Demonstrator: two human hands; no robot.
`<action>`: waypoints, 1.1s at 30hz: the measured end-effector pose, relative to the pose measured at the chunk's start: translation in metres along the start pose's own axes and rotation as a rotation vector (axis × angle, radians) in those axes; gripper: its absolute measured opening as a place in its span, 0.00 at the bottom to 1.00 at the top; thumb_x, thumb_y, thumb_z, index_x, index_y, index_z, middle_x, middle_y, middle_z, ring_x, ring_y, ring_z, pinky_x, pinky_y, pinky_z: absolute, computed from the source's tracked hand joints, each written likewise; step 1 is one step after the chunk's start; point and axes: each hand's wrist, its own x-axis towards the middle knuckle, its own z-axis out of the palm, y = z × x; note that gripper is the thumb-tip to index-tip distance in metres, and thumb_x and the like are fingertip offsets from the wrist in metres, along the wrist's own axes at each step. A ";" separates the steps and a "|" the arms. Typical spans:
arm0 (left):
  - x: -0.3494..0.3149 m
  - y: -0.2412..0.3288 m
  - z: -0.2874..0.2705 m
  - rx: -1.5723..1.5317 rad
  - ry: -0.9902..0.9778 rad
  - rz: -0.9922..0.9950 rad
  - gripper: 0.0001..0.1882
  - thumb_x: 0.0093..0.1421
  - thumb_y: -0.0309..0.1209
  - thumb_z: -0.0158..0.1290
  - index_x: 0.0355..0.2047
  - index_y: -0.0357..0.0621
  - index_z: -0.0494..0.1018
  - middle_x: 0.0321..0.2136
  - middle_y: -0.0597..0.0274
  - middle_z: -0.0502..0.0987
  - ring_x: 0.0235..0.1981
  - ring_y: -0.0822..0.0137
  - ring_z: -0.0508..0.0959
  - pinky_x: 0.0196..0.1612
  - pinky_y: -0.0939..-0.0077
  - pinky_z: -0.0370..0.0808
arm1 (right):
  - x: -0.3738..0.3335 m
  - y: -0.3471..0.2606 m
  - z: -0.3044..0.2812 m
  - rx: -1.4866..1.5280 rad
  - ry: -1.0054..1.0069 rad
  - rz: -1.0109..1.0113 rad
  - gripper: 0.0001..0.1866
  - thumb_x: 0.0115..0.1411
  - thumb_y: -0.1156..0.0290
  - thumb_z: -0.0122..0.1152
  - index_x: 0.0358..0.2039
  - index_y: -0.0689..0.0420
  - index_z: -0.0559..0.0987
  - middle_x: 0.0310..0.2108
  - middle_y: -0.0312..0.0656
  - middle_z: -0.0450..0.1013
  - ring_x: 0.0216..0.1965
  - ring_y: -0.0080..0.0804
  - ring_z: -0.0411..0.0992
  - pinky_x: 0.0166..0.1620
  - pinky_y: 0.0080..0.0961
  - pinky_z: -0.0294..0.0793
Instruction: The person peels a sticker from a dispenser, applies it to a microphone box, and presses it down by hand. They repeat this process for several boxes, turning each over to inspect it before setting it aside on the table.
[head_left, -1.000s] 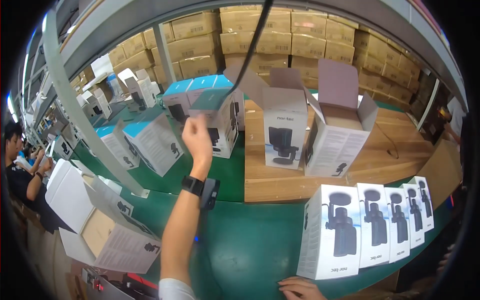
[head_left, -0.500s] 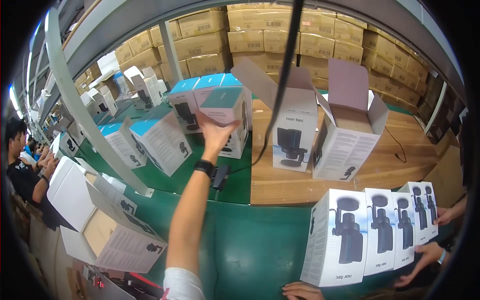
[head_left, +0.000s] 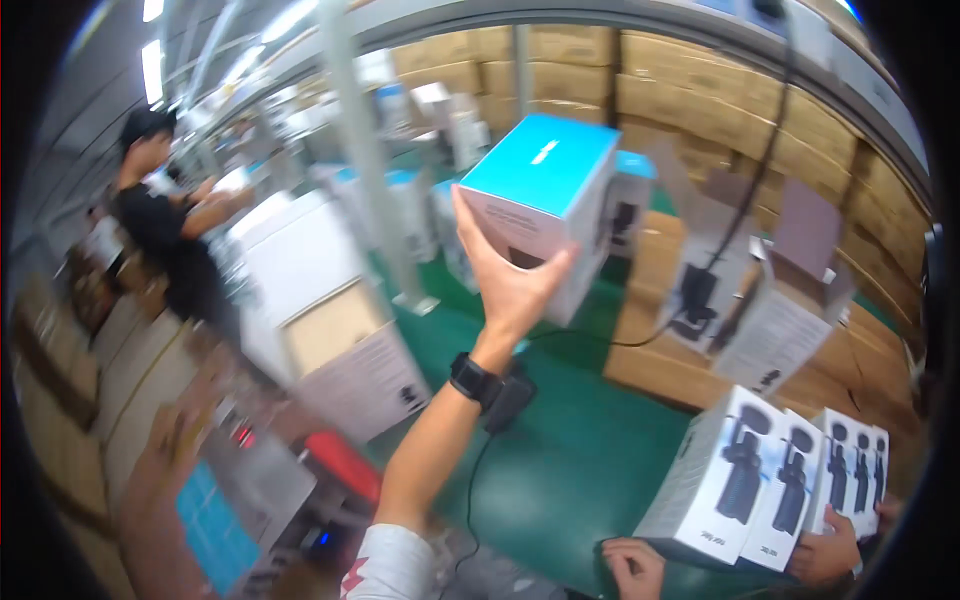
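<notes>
Left hand [head_left: 510,290] gripping blue-topped white cardboard box [head_left: 545,165], 1 o'clock; step: apparently lifting. Next move needs steady hold. Right hand [head_left: 635,566], 5 o'clock: closure unclear.

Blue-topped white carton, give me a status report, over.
Left hand gripping blue-topped white cardboard carton. Right hand low, beside upright white boxes. Black hanging cable to the carton's right.

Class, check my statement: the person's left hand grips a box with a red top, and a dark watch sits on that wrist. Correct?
Not quite: in the head view, the box has a blue top, not a red one. The left hand does grip it, with a dark watch on that wrist.
</notes>
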 end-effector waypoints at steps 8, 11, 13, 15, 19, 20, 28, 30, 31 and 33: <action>-0.126 0.170 -0.288 -0.252 0.103 -0.245 0.78 0.45 0.48 0.76 0.78 0.39 0.28 0.72 0.47 0.54 0.72 0.51 0.60 0.71 0.53 0.62 | 0.047 -0.075 -0.069 0.945 0.578 -0.174 0.19 0.73 0.64 0.60 0.60 0.58 0.77 0.60 0.53 0.73 0.59 0.47 0.73 0.61 0.42 0.73; -0.182 0.179 -0.345 -0.360 0.202 -0.430 0.73 0.50 0.50 0.73 0.79 0.40 0.31 0.71 0.47 0.57 0.70 0.53 0.63 0.70 0.56 0.65 | 0.086 -0.119 -0.081 0.756 0.654 -0.573 0.35 0.45 0.66 0.82 0.57 0.41 0.81 0.71 0.51 0.62 0.69 0.65 0.60 0.69 0.66 0.58; -0.208 0.175 -0.379 -0.440 0.262 -0.674 0.65 0.57 0.46 0.69 0.79 0.40 0.35 0.67 0.48 0.61 0.68 0.56 0.66 0.69 0.60 0.66 | 0.110 -0.149 -0.115 0.689 0.620 -0.710 0.39 0.41 0.66 0.84 0.58 0.39 0.81 0.72 0.50 0.61 0.70 0.66 0.58 0.70 0.66 0.58; -0.225 0.156 -0.401 -0.443 0.349 -0.695 0.58 0.59 0.47 0.67 0.77 0.41 0.42 0.67 0.50 0.64 0.68 0.57 0.67 0.69 0.61 0.66 | 0.131 -0.172 -0.134 0.550 0.383 -0.834 0.45 0.39 0.66 0.84 0.62 0.35 0.78 0.71 0.47 0.64 0.72 0.65 0.58 0.67 0.66 0.60; -0.248 0.127 -0.439 -0.500 0.502 -0.757 0.43 0.65 0.46 0.62 0.73 0.42 0.57 0.65 0.55 0.69 0.67 0.60 0.69 0.69 0.64 0.65 | 0.170 -0.201 -0.146 0.404 0.279 -1.012 0.48 0.39 0.64 0.84 0.65 0.34 0.77 0.71 0.44 0.65 0.74 0.59 0.57 0.64 0.59 0.65; -0.254 0.122 -0.448 -0.541 0.505 -0.730 0.40 0.67 0.44 0.61 0.72 0.42 0.58 0.65 0.55 0.70 0.67 0.60 0.69 0.70 0.63 0.64 | 0.184 -0.208 -0.147 0.393 0.271 -1.019 0.48 0.39 0.64 0.84 0.65 0.34 0.77 0.71 0.44 0.65 0.74 0.59 0.57 0.64 0.59 0.65; -0.320 0.093 -0.474 -0.814 0.651 -0.894 0.29 0.74 0.43 0.49 0.68 0.37 0.64 0.64 0.49 0.71 0.67 0.55 0.69 0.71 0.57 0.64 | 0.250 -0.274 -0.214 0.431 0.071 -1.175 0.51 0.43 0.62 0.83 0.71 0.35 0.72 0.74 0.39 0.63 0.76 0.48 0.56 0.62 0.41 0.72; -0.333 0.090 -0.477 -0.897 0.726 -0.908 0.29 0.75 0.44 0.47 0.68 0.36 0.64 0.64 0.47 0.72 0.67 0.54 0.70 0.72 0.56 0.64 | 0.273 -0.299 -0.219 0.431 -0.016 -1.220 0.51 0.44 0.61 0.83 0.71 0.37 0.71 0.75 0.38 0.62 0.76 0.50 0.56 0.63 0.42 0.73; -0.340 0.086 -0.482 -0.942 0.742 -0.848 0.29 0.75 0.42 0.47 0.68 0.35 0.64 0.65 0.47 0.71 0.67 0.53 0.70 0.71 0.56 0.65 | 0.288 -0.307 -0.221 0.428 -0.054 -1.231 0.51 0.44 0.60 0.83 0.71 0.37 0.71 0.75 0.38 0.62 0.76 0.50 0.56 0.64 0.43 0.73; -0.346 0.077 -0.487 -1.032 0.758 -0.728 0.28 0.74 0.39 0.48 0.67 0.33 0.63 0.68 0.47 0.68 0.68 0.51 0.69 0.71 0.56 0.66 | 0.329 -0.337 -0.214 0.519 -0.026 -1.234 0.50 0.45 0.60 0.82 0.71 0.38 0.71 0.75 0.38 0.61 0.76 0.51 0.56 0.65 0.44 0.73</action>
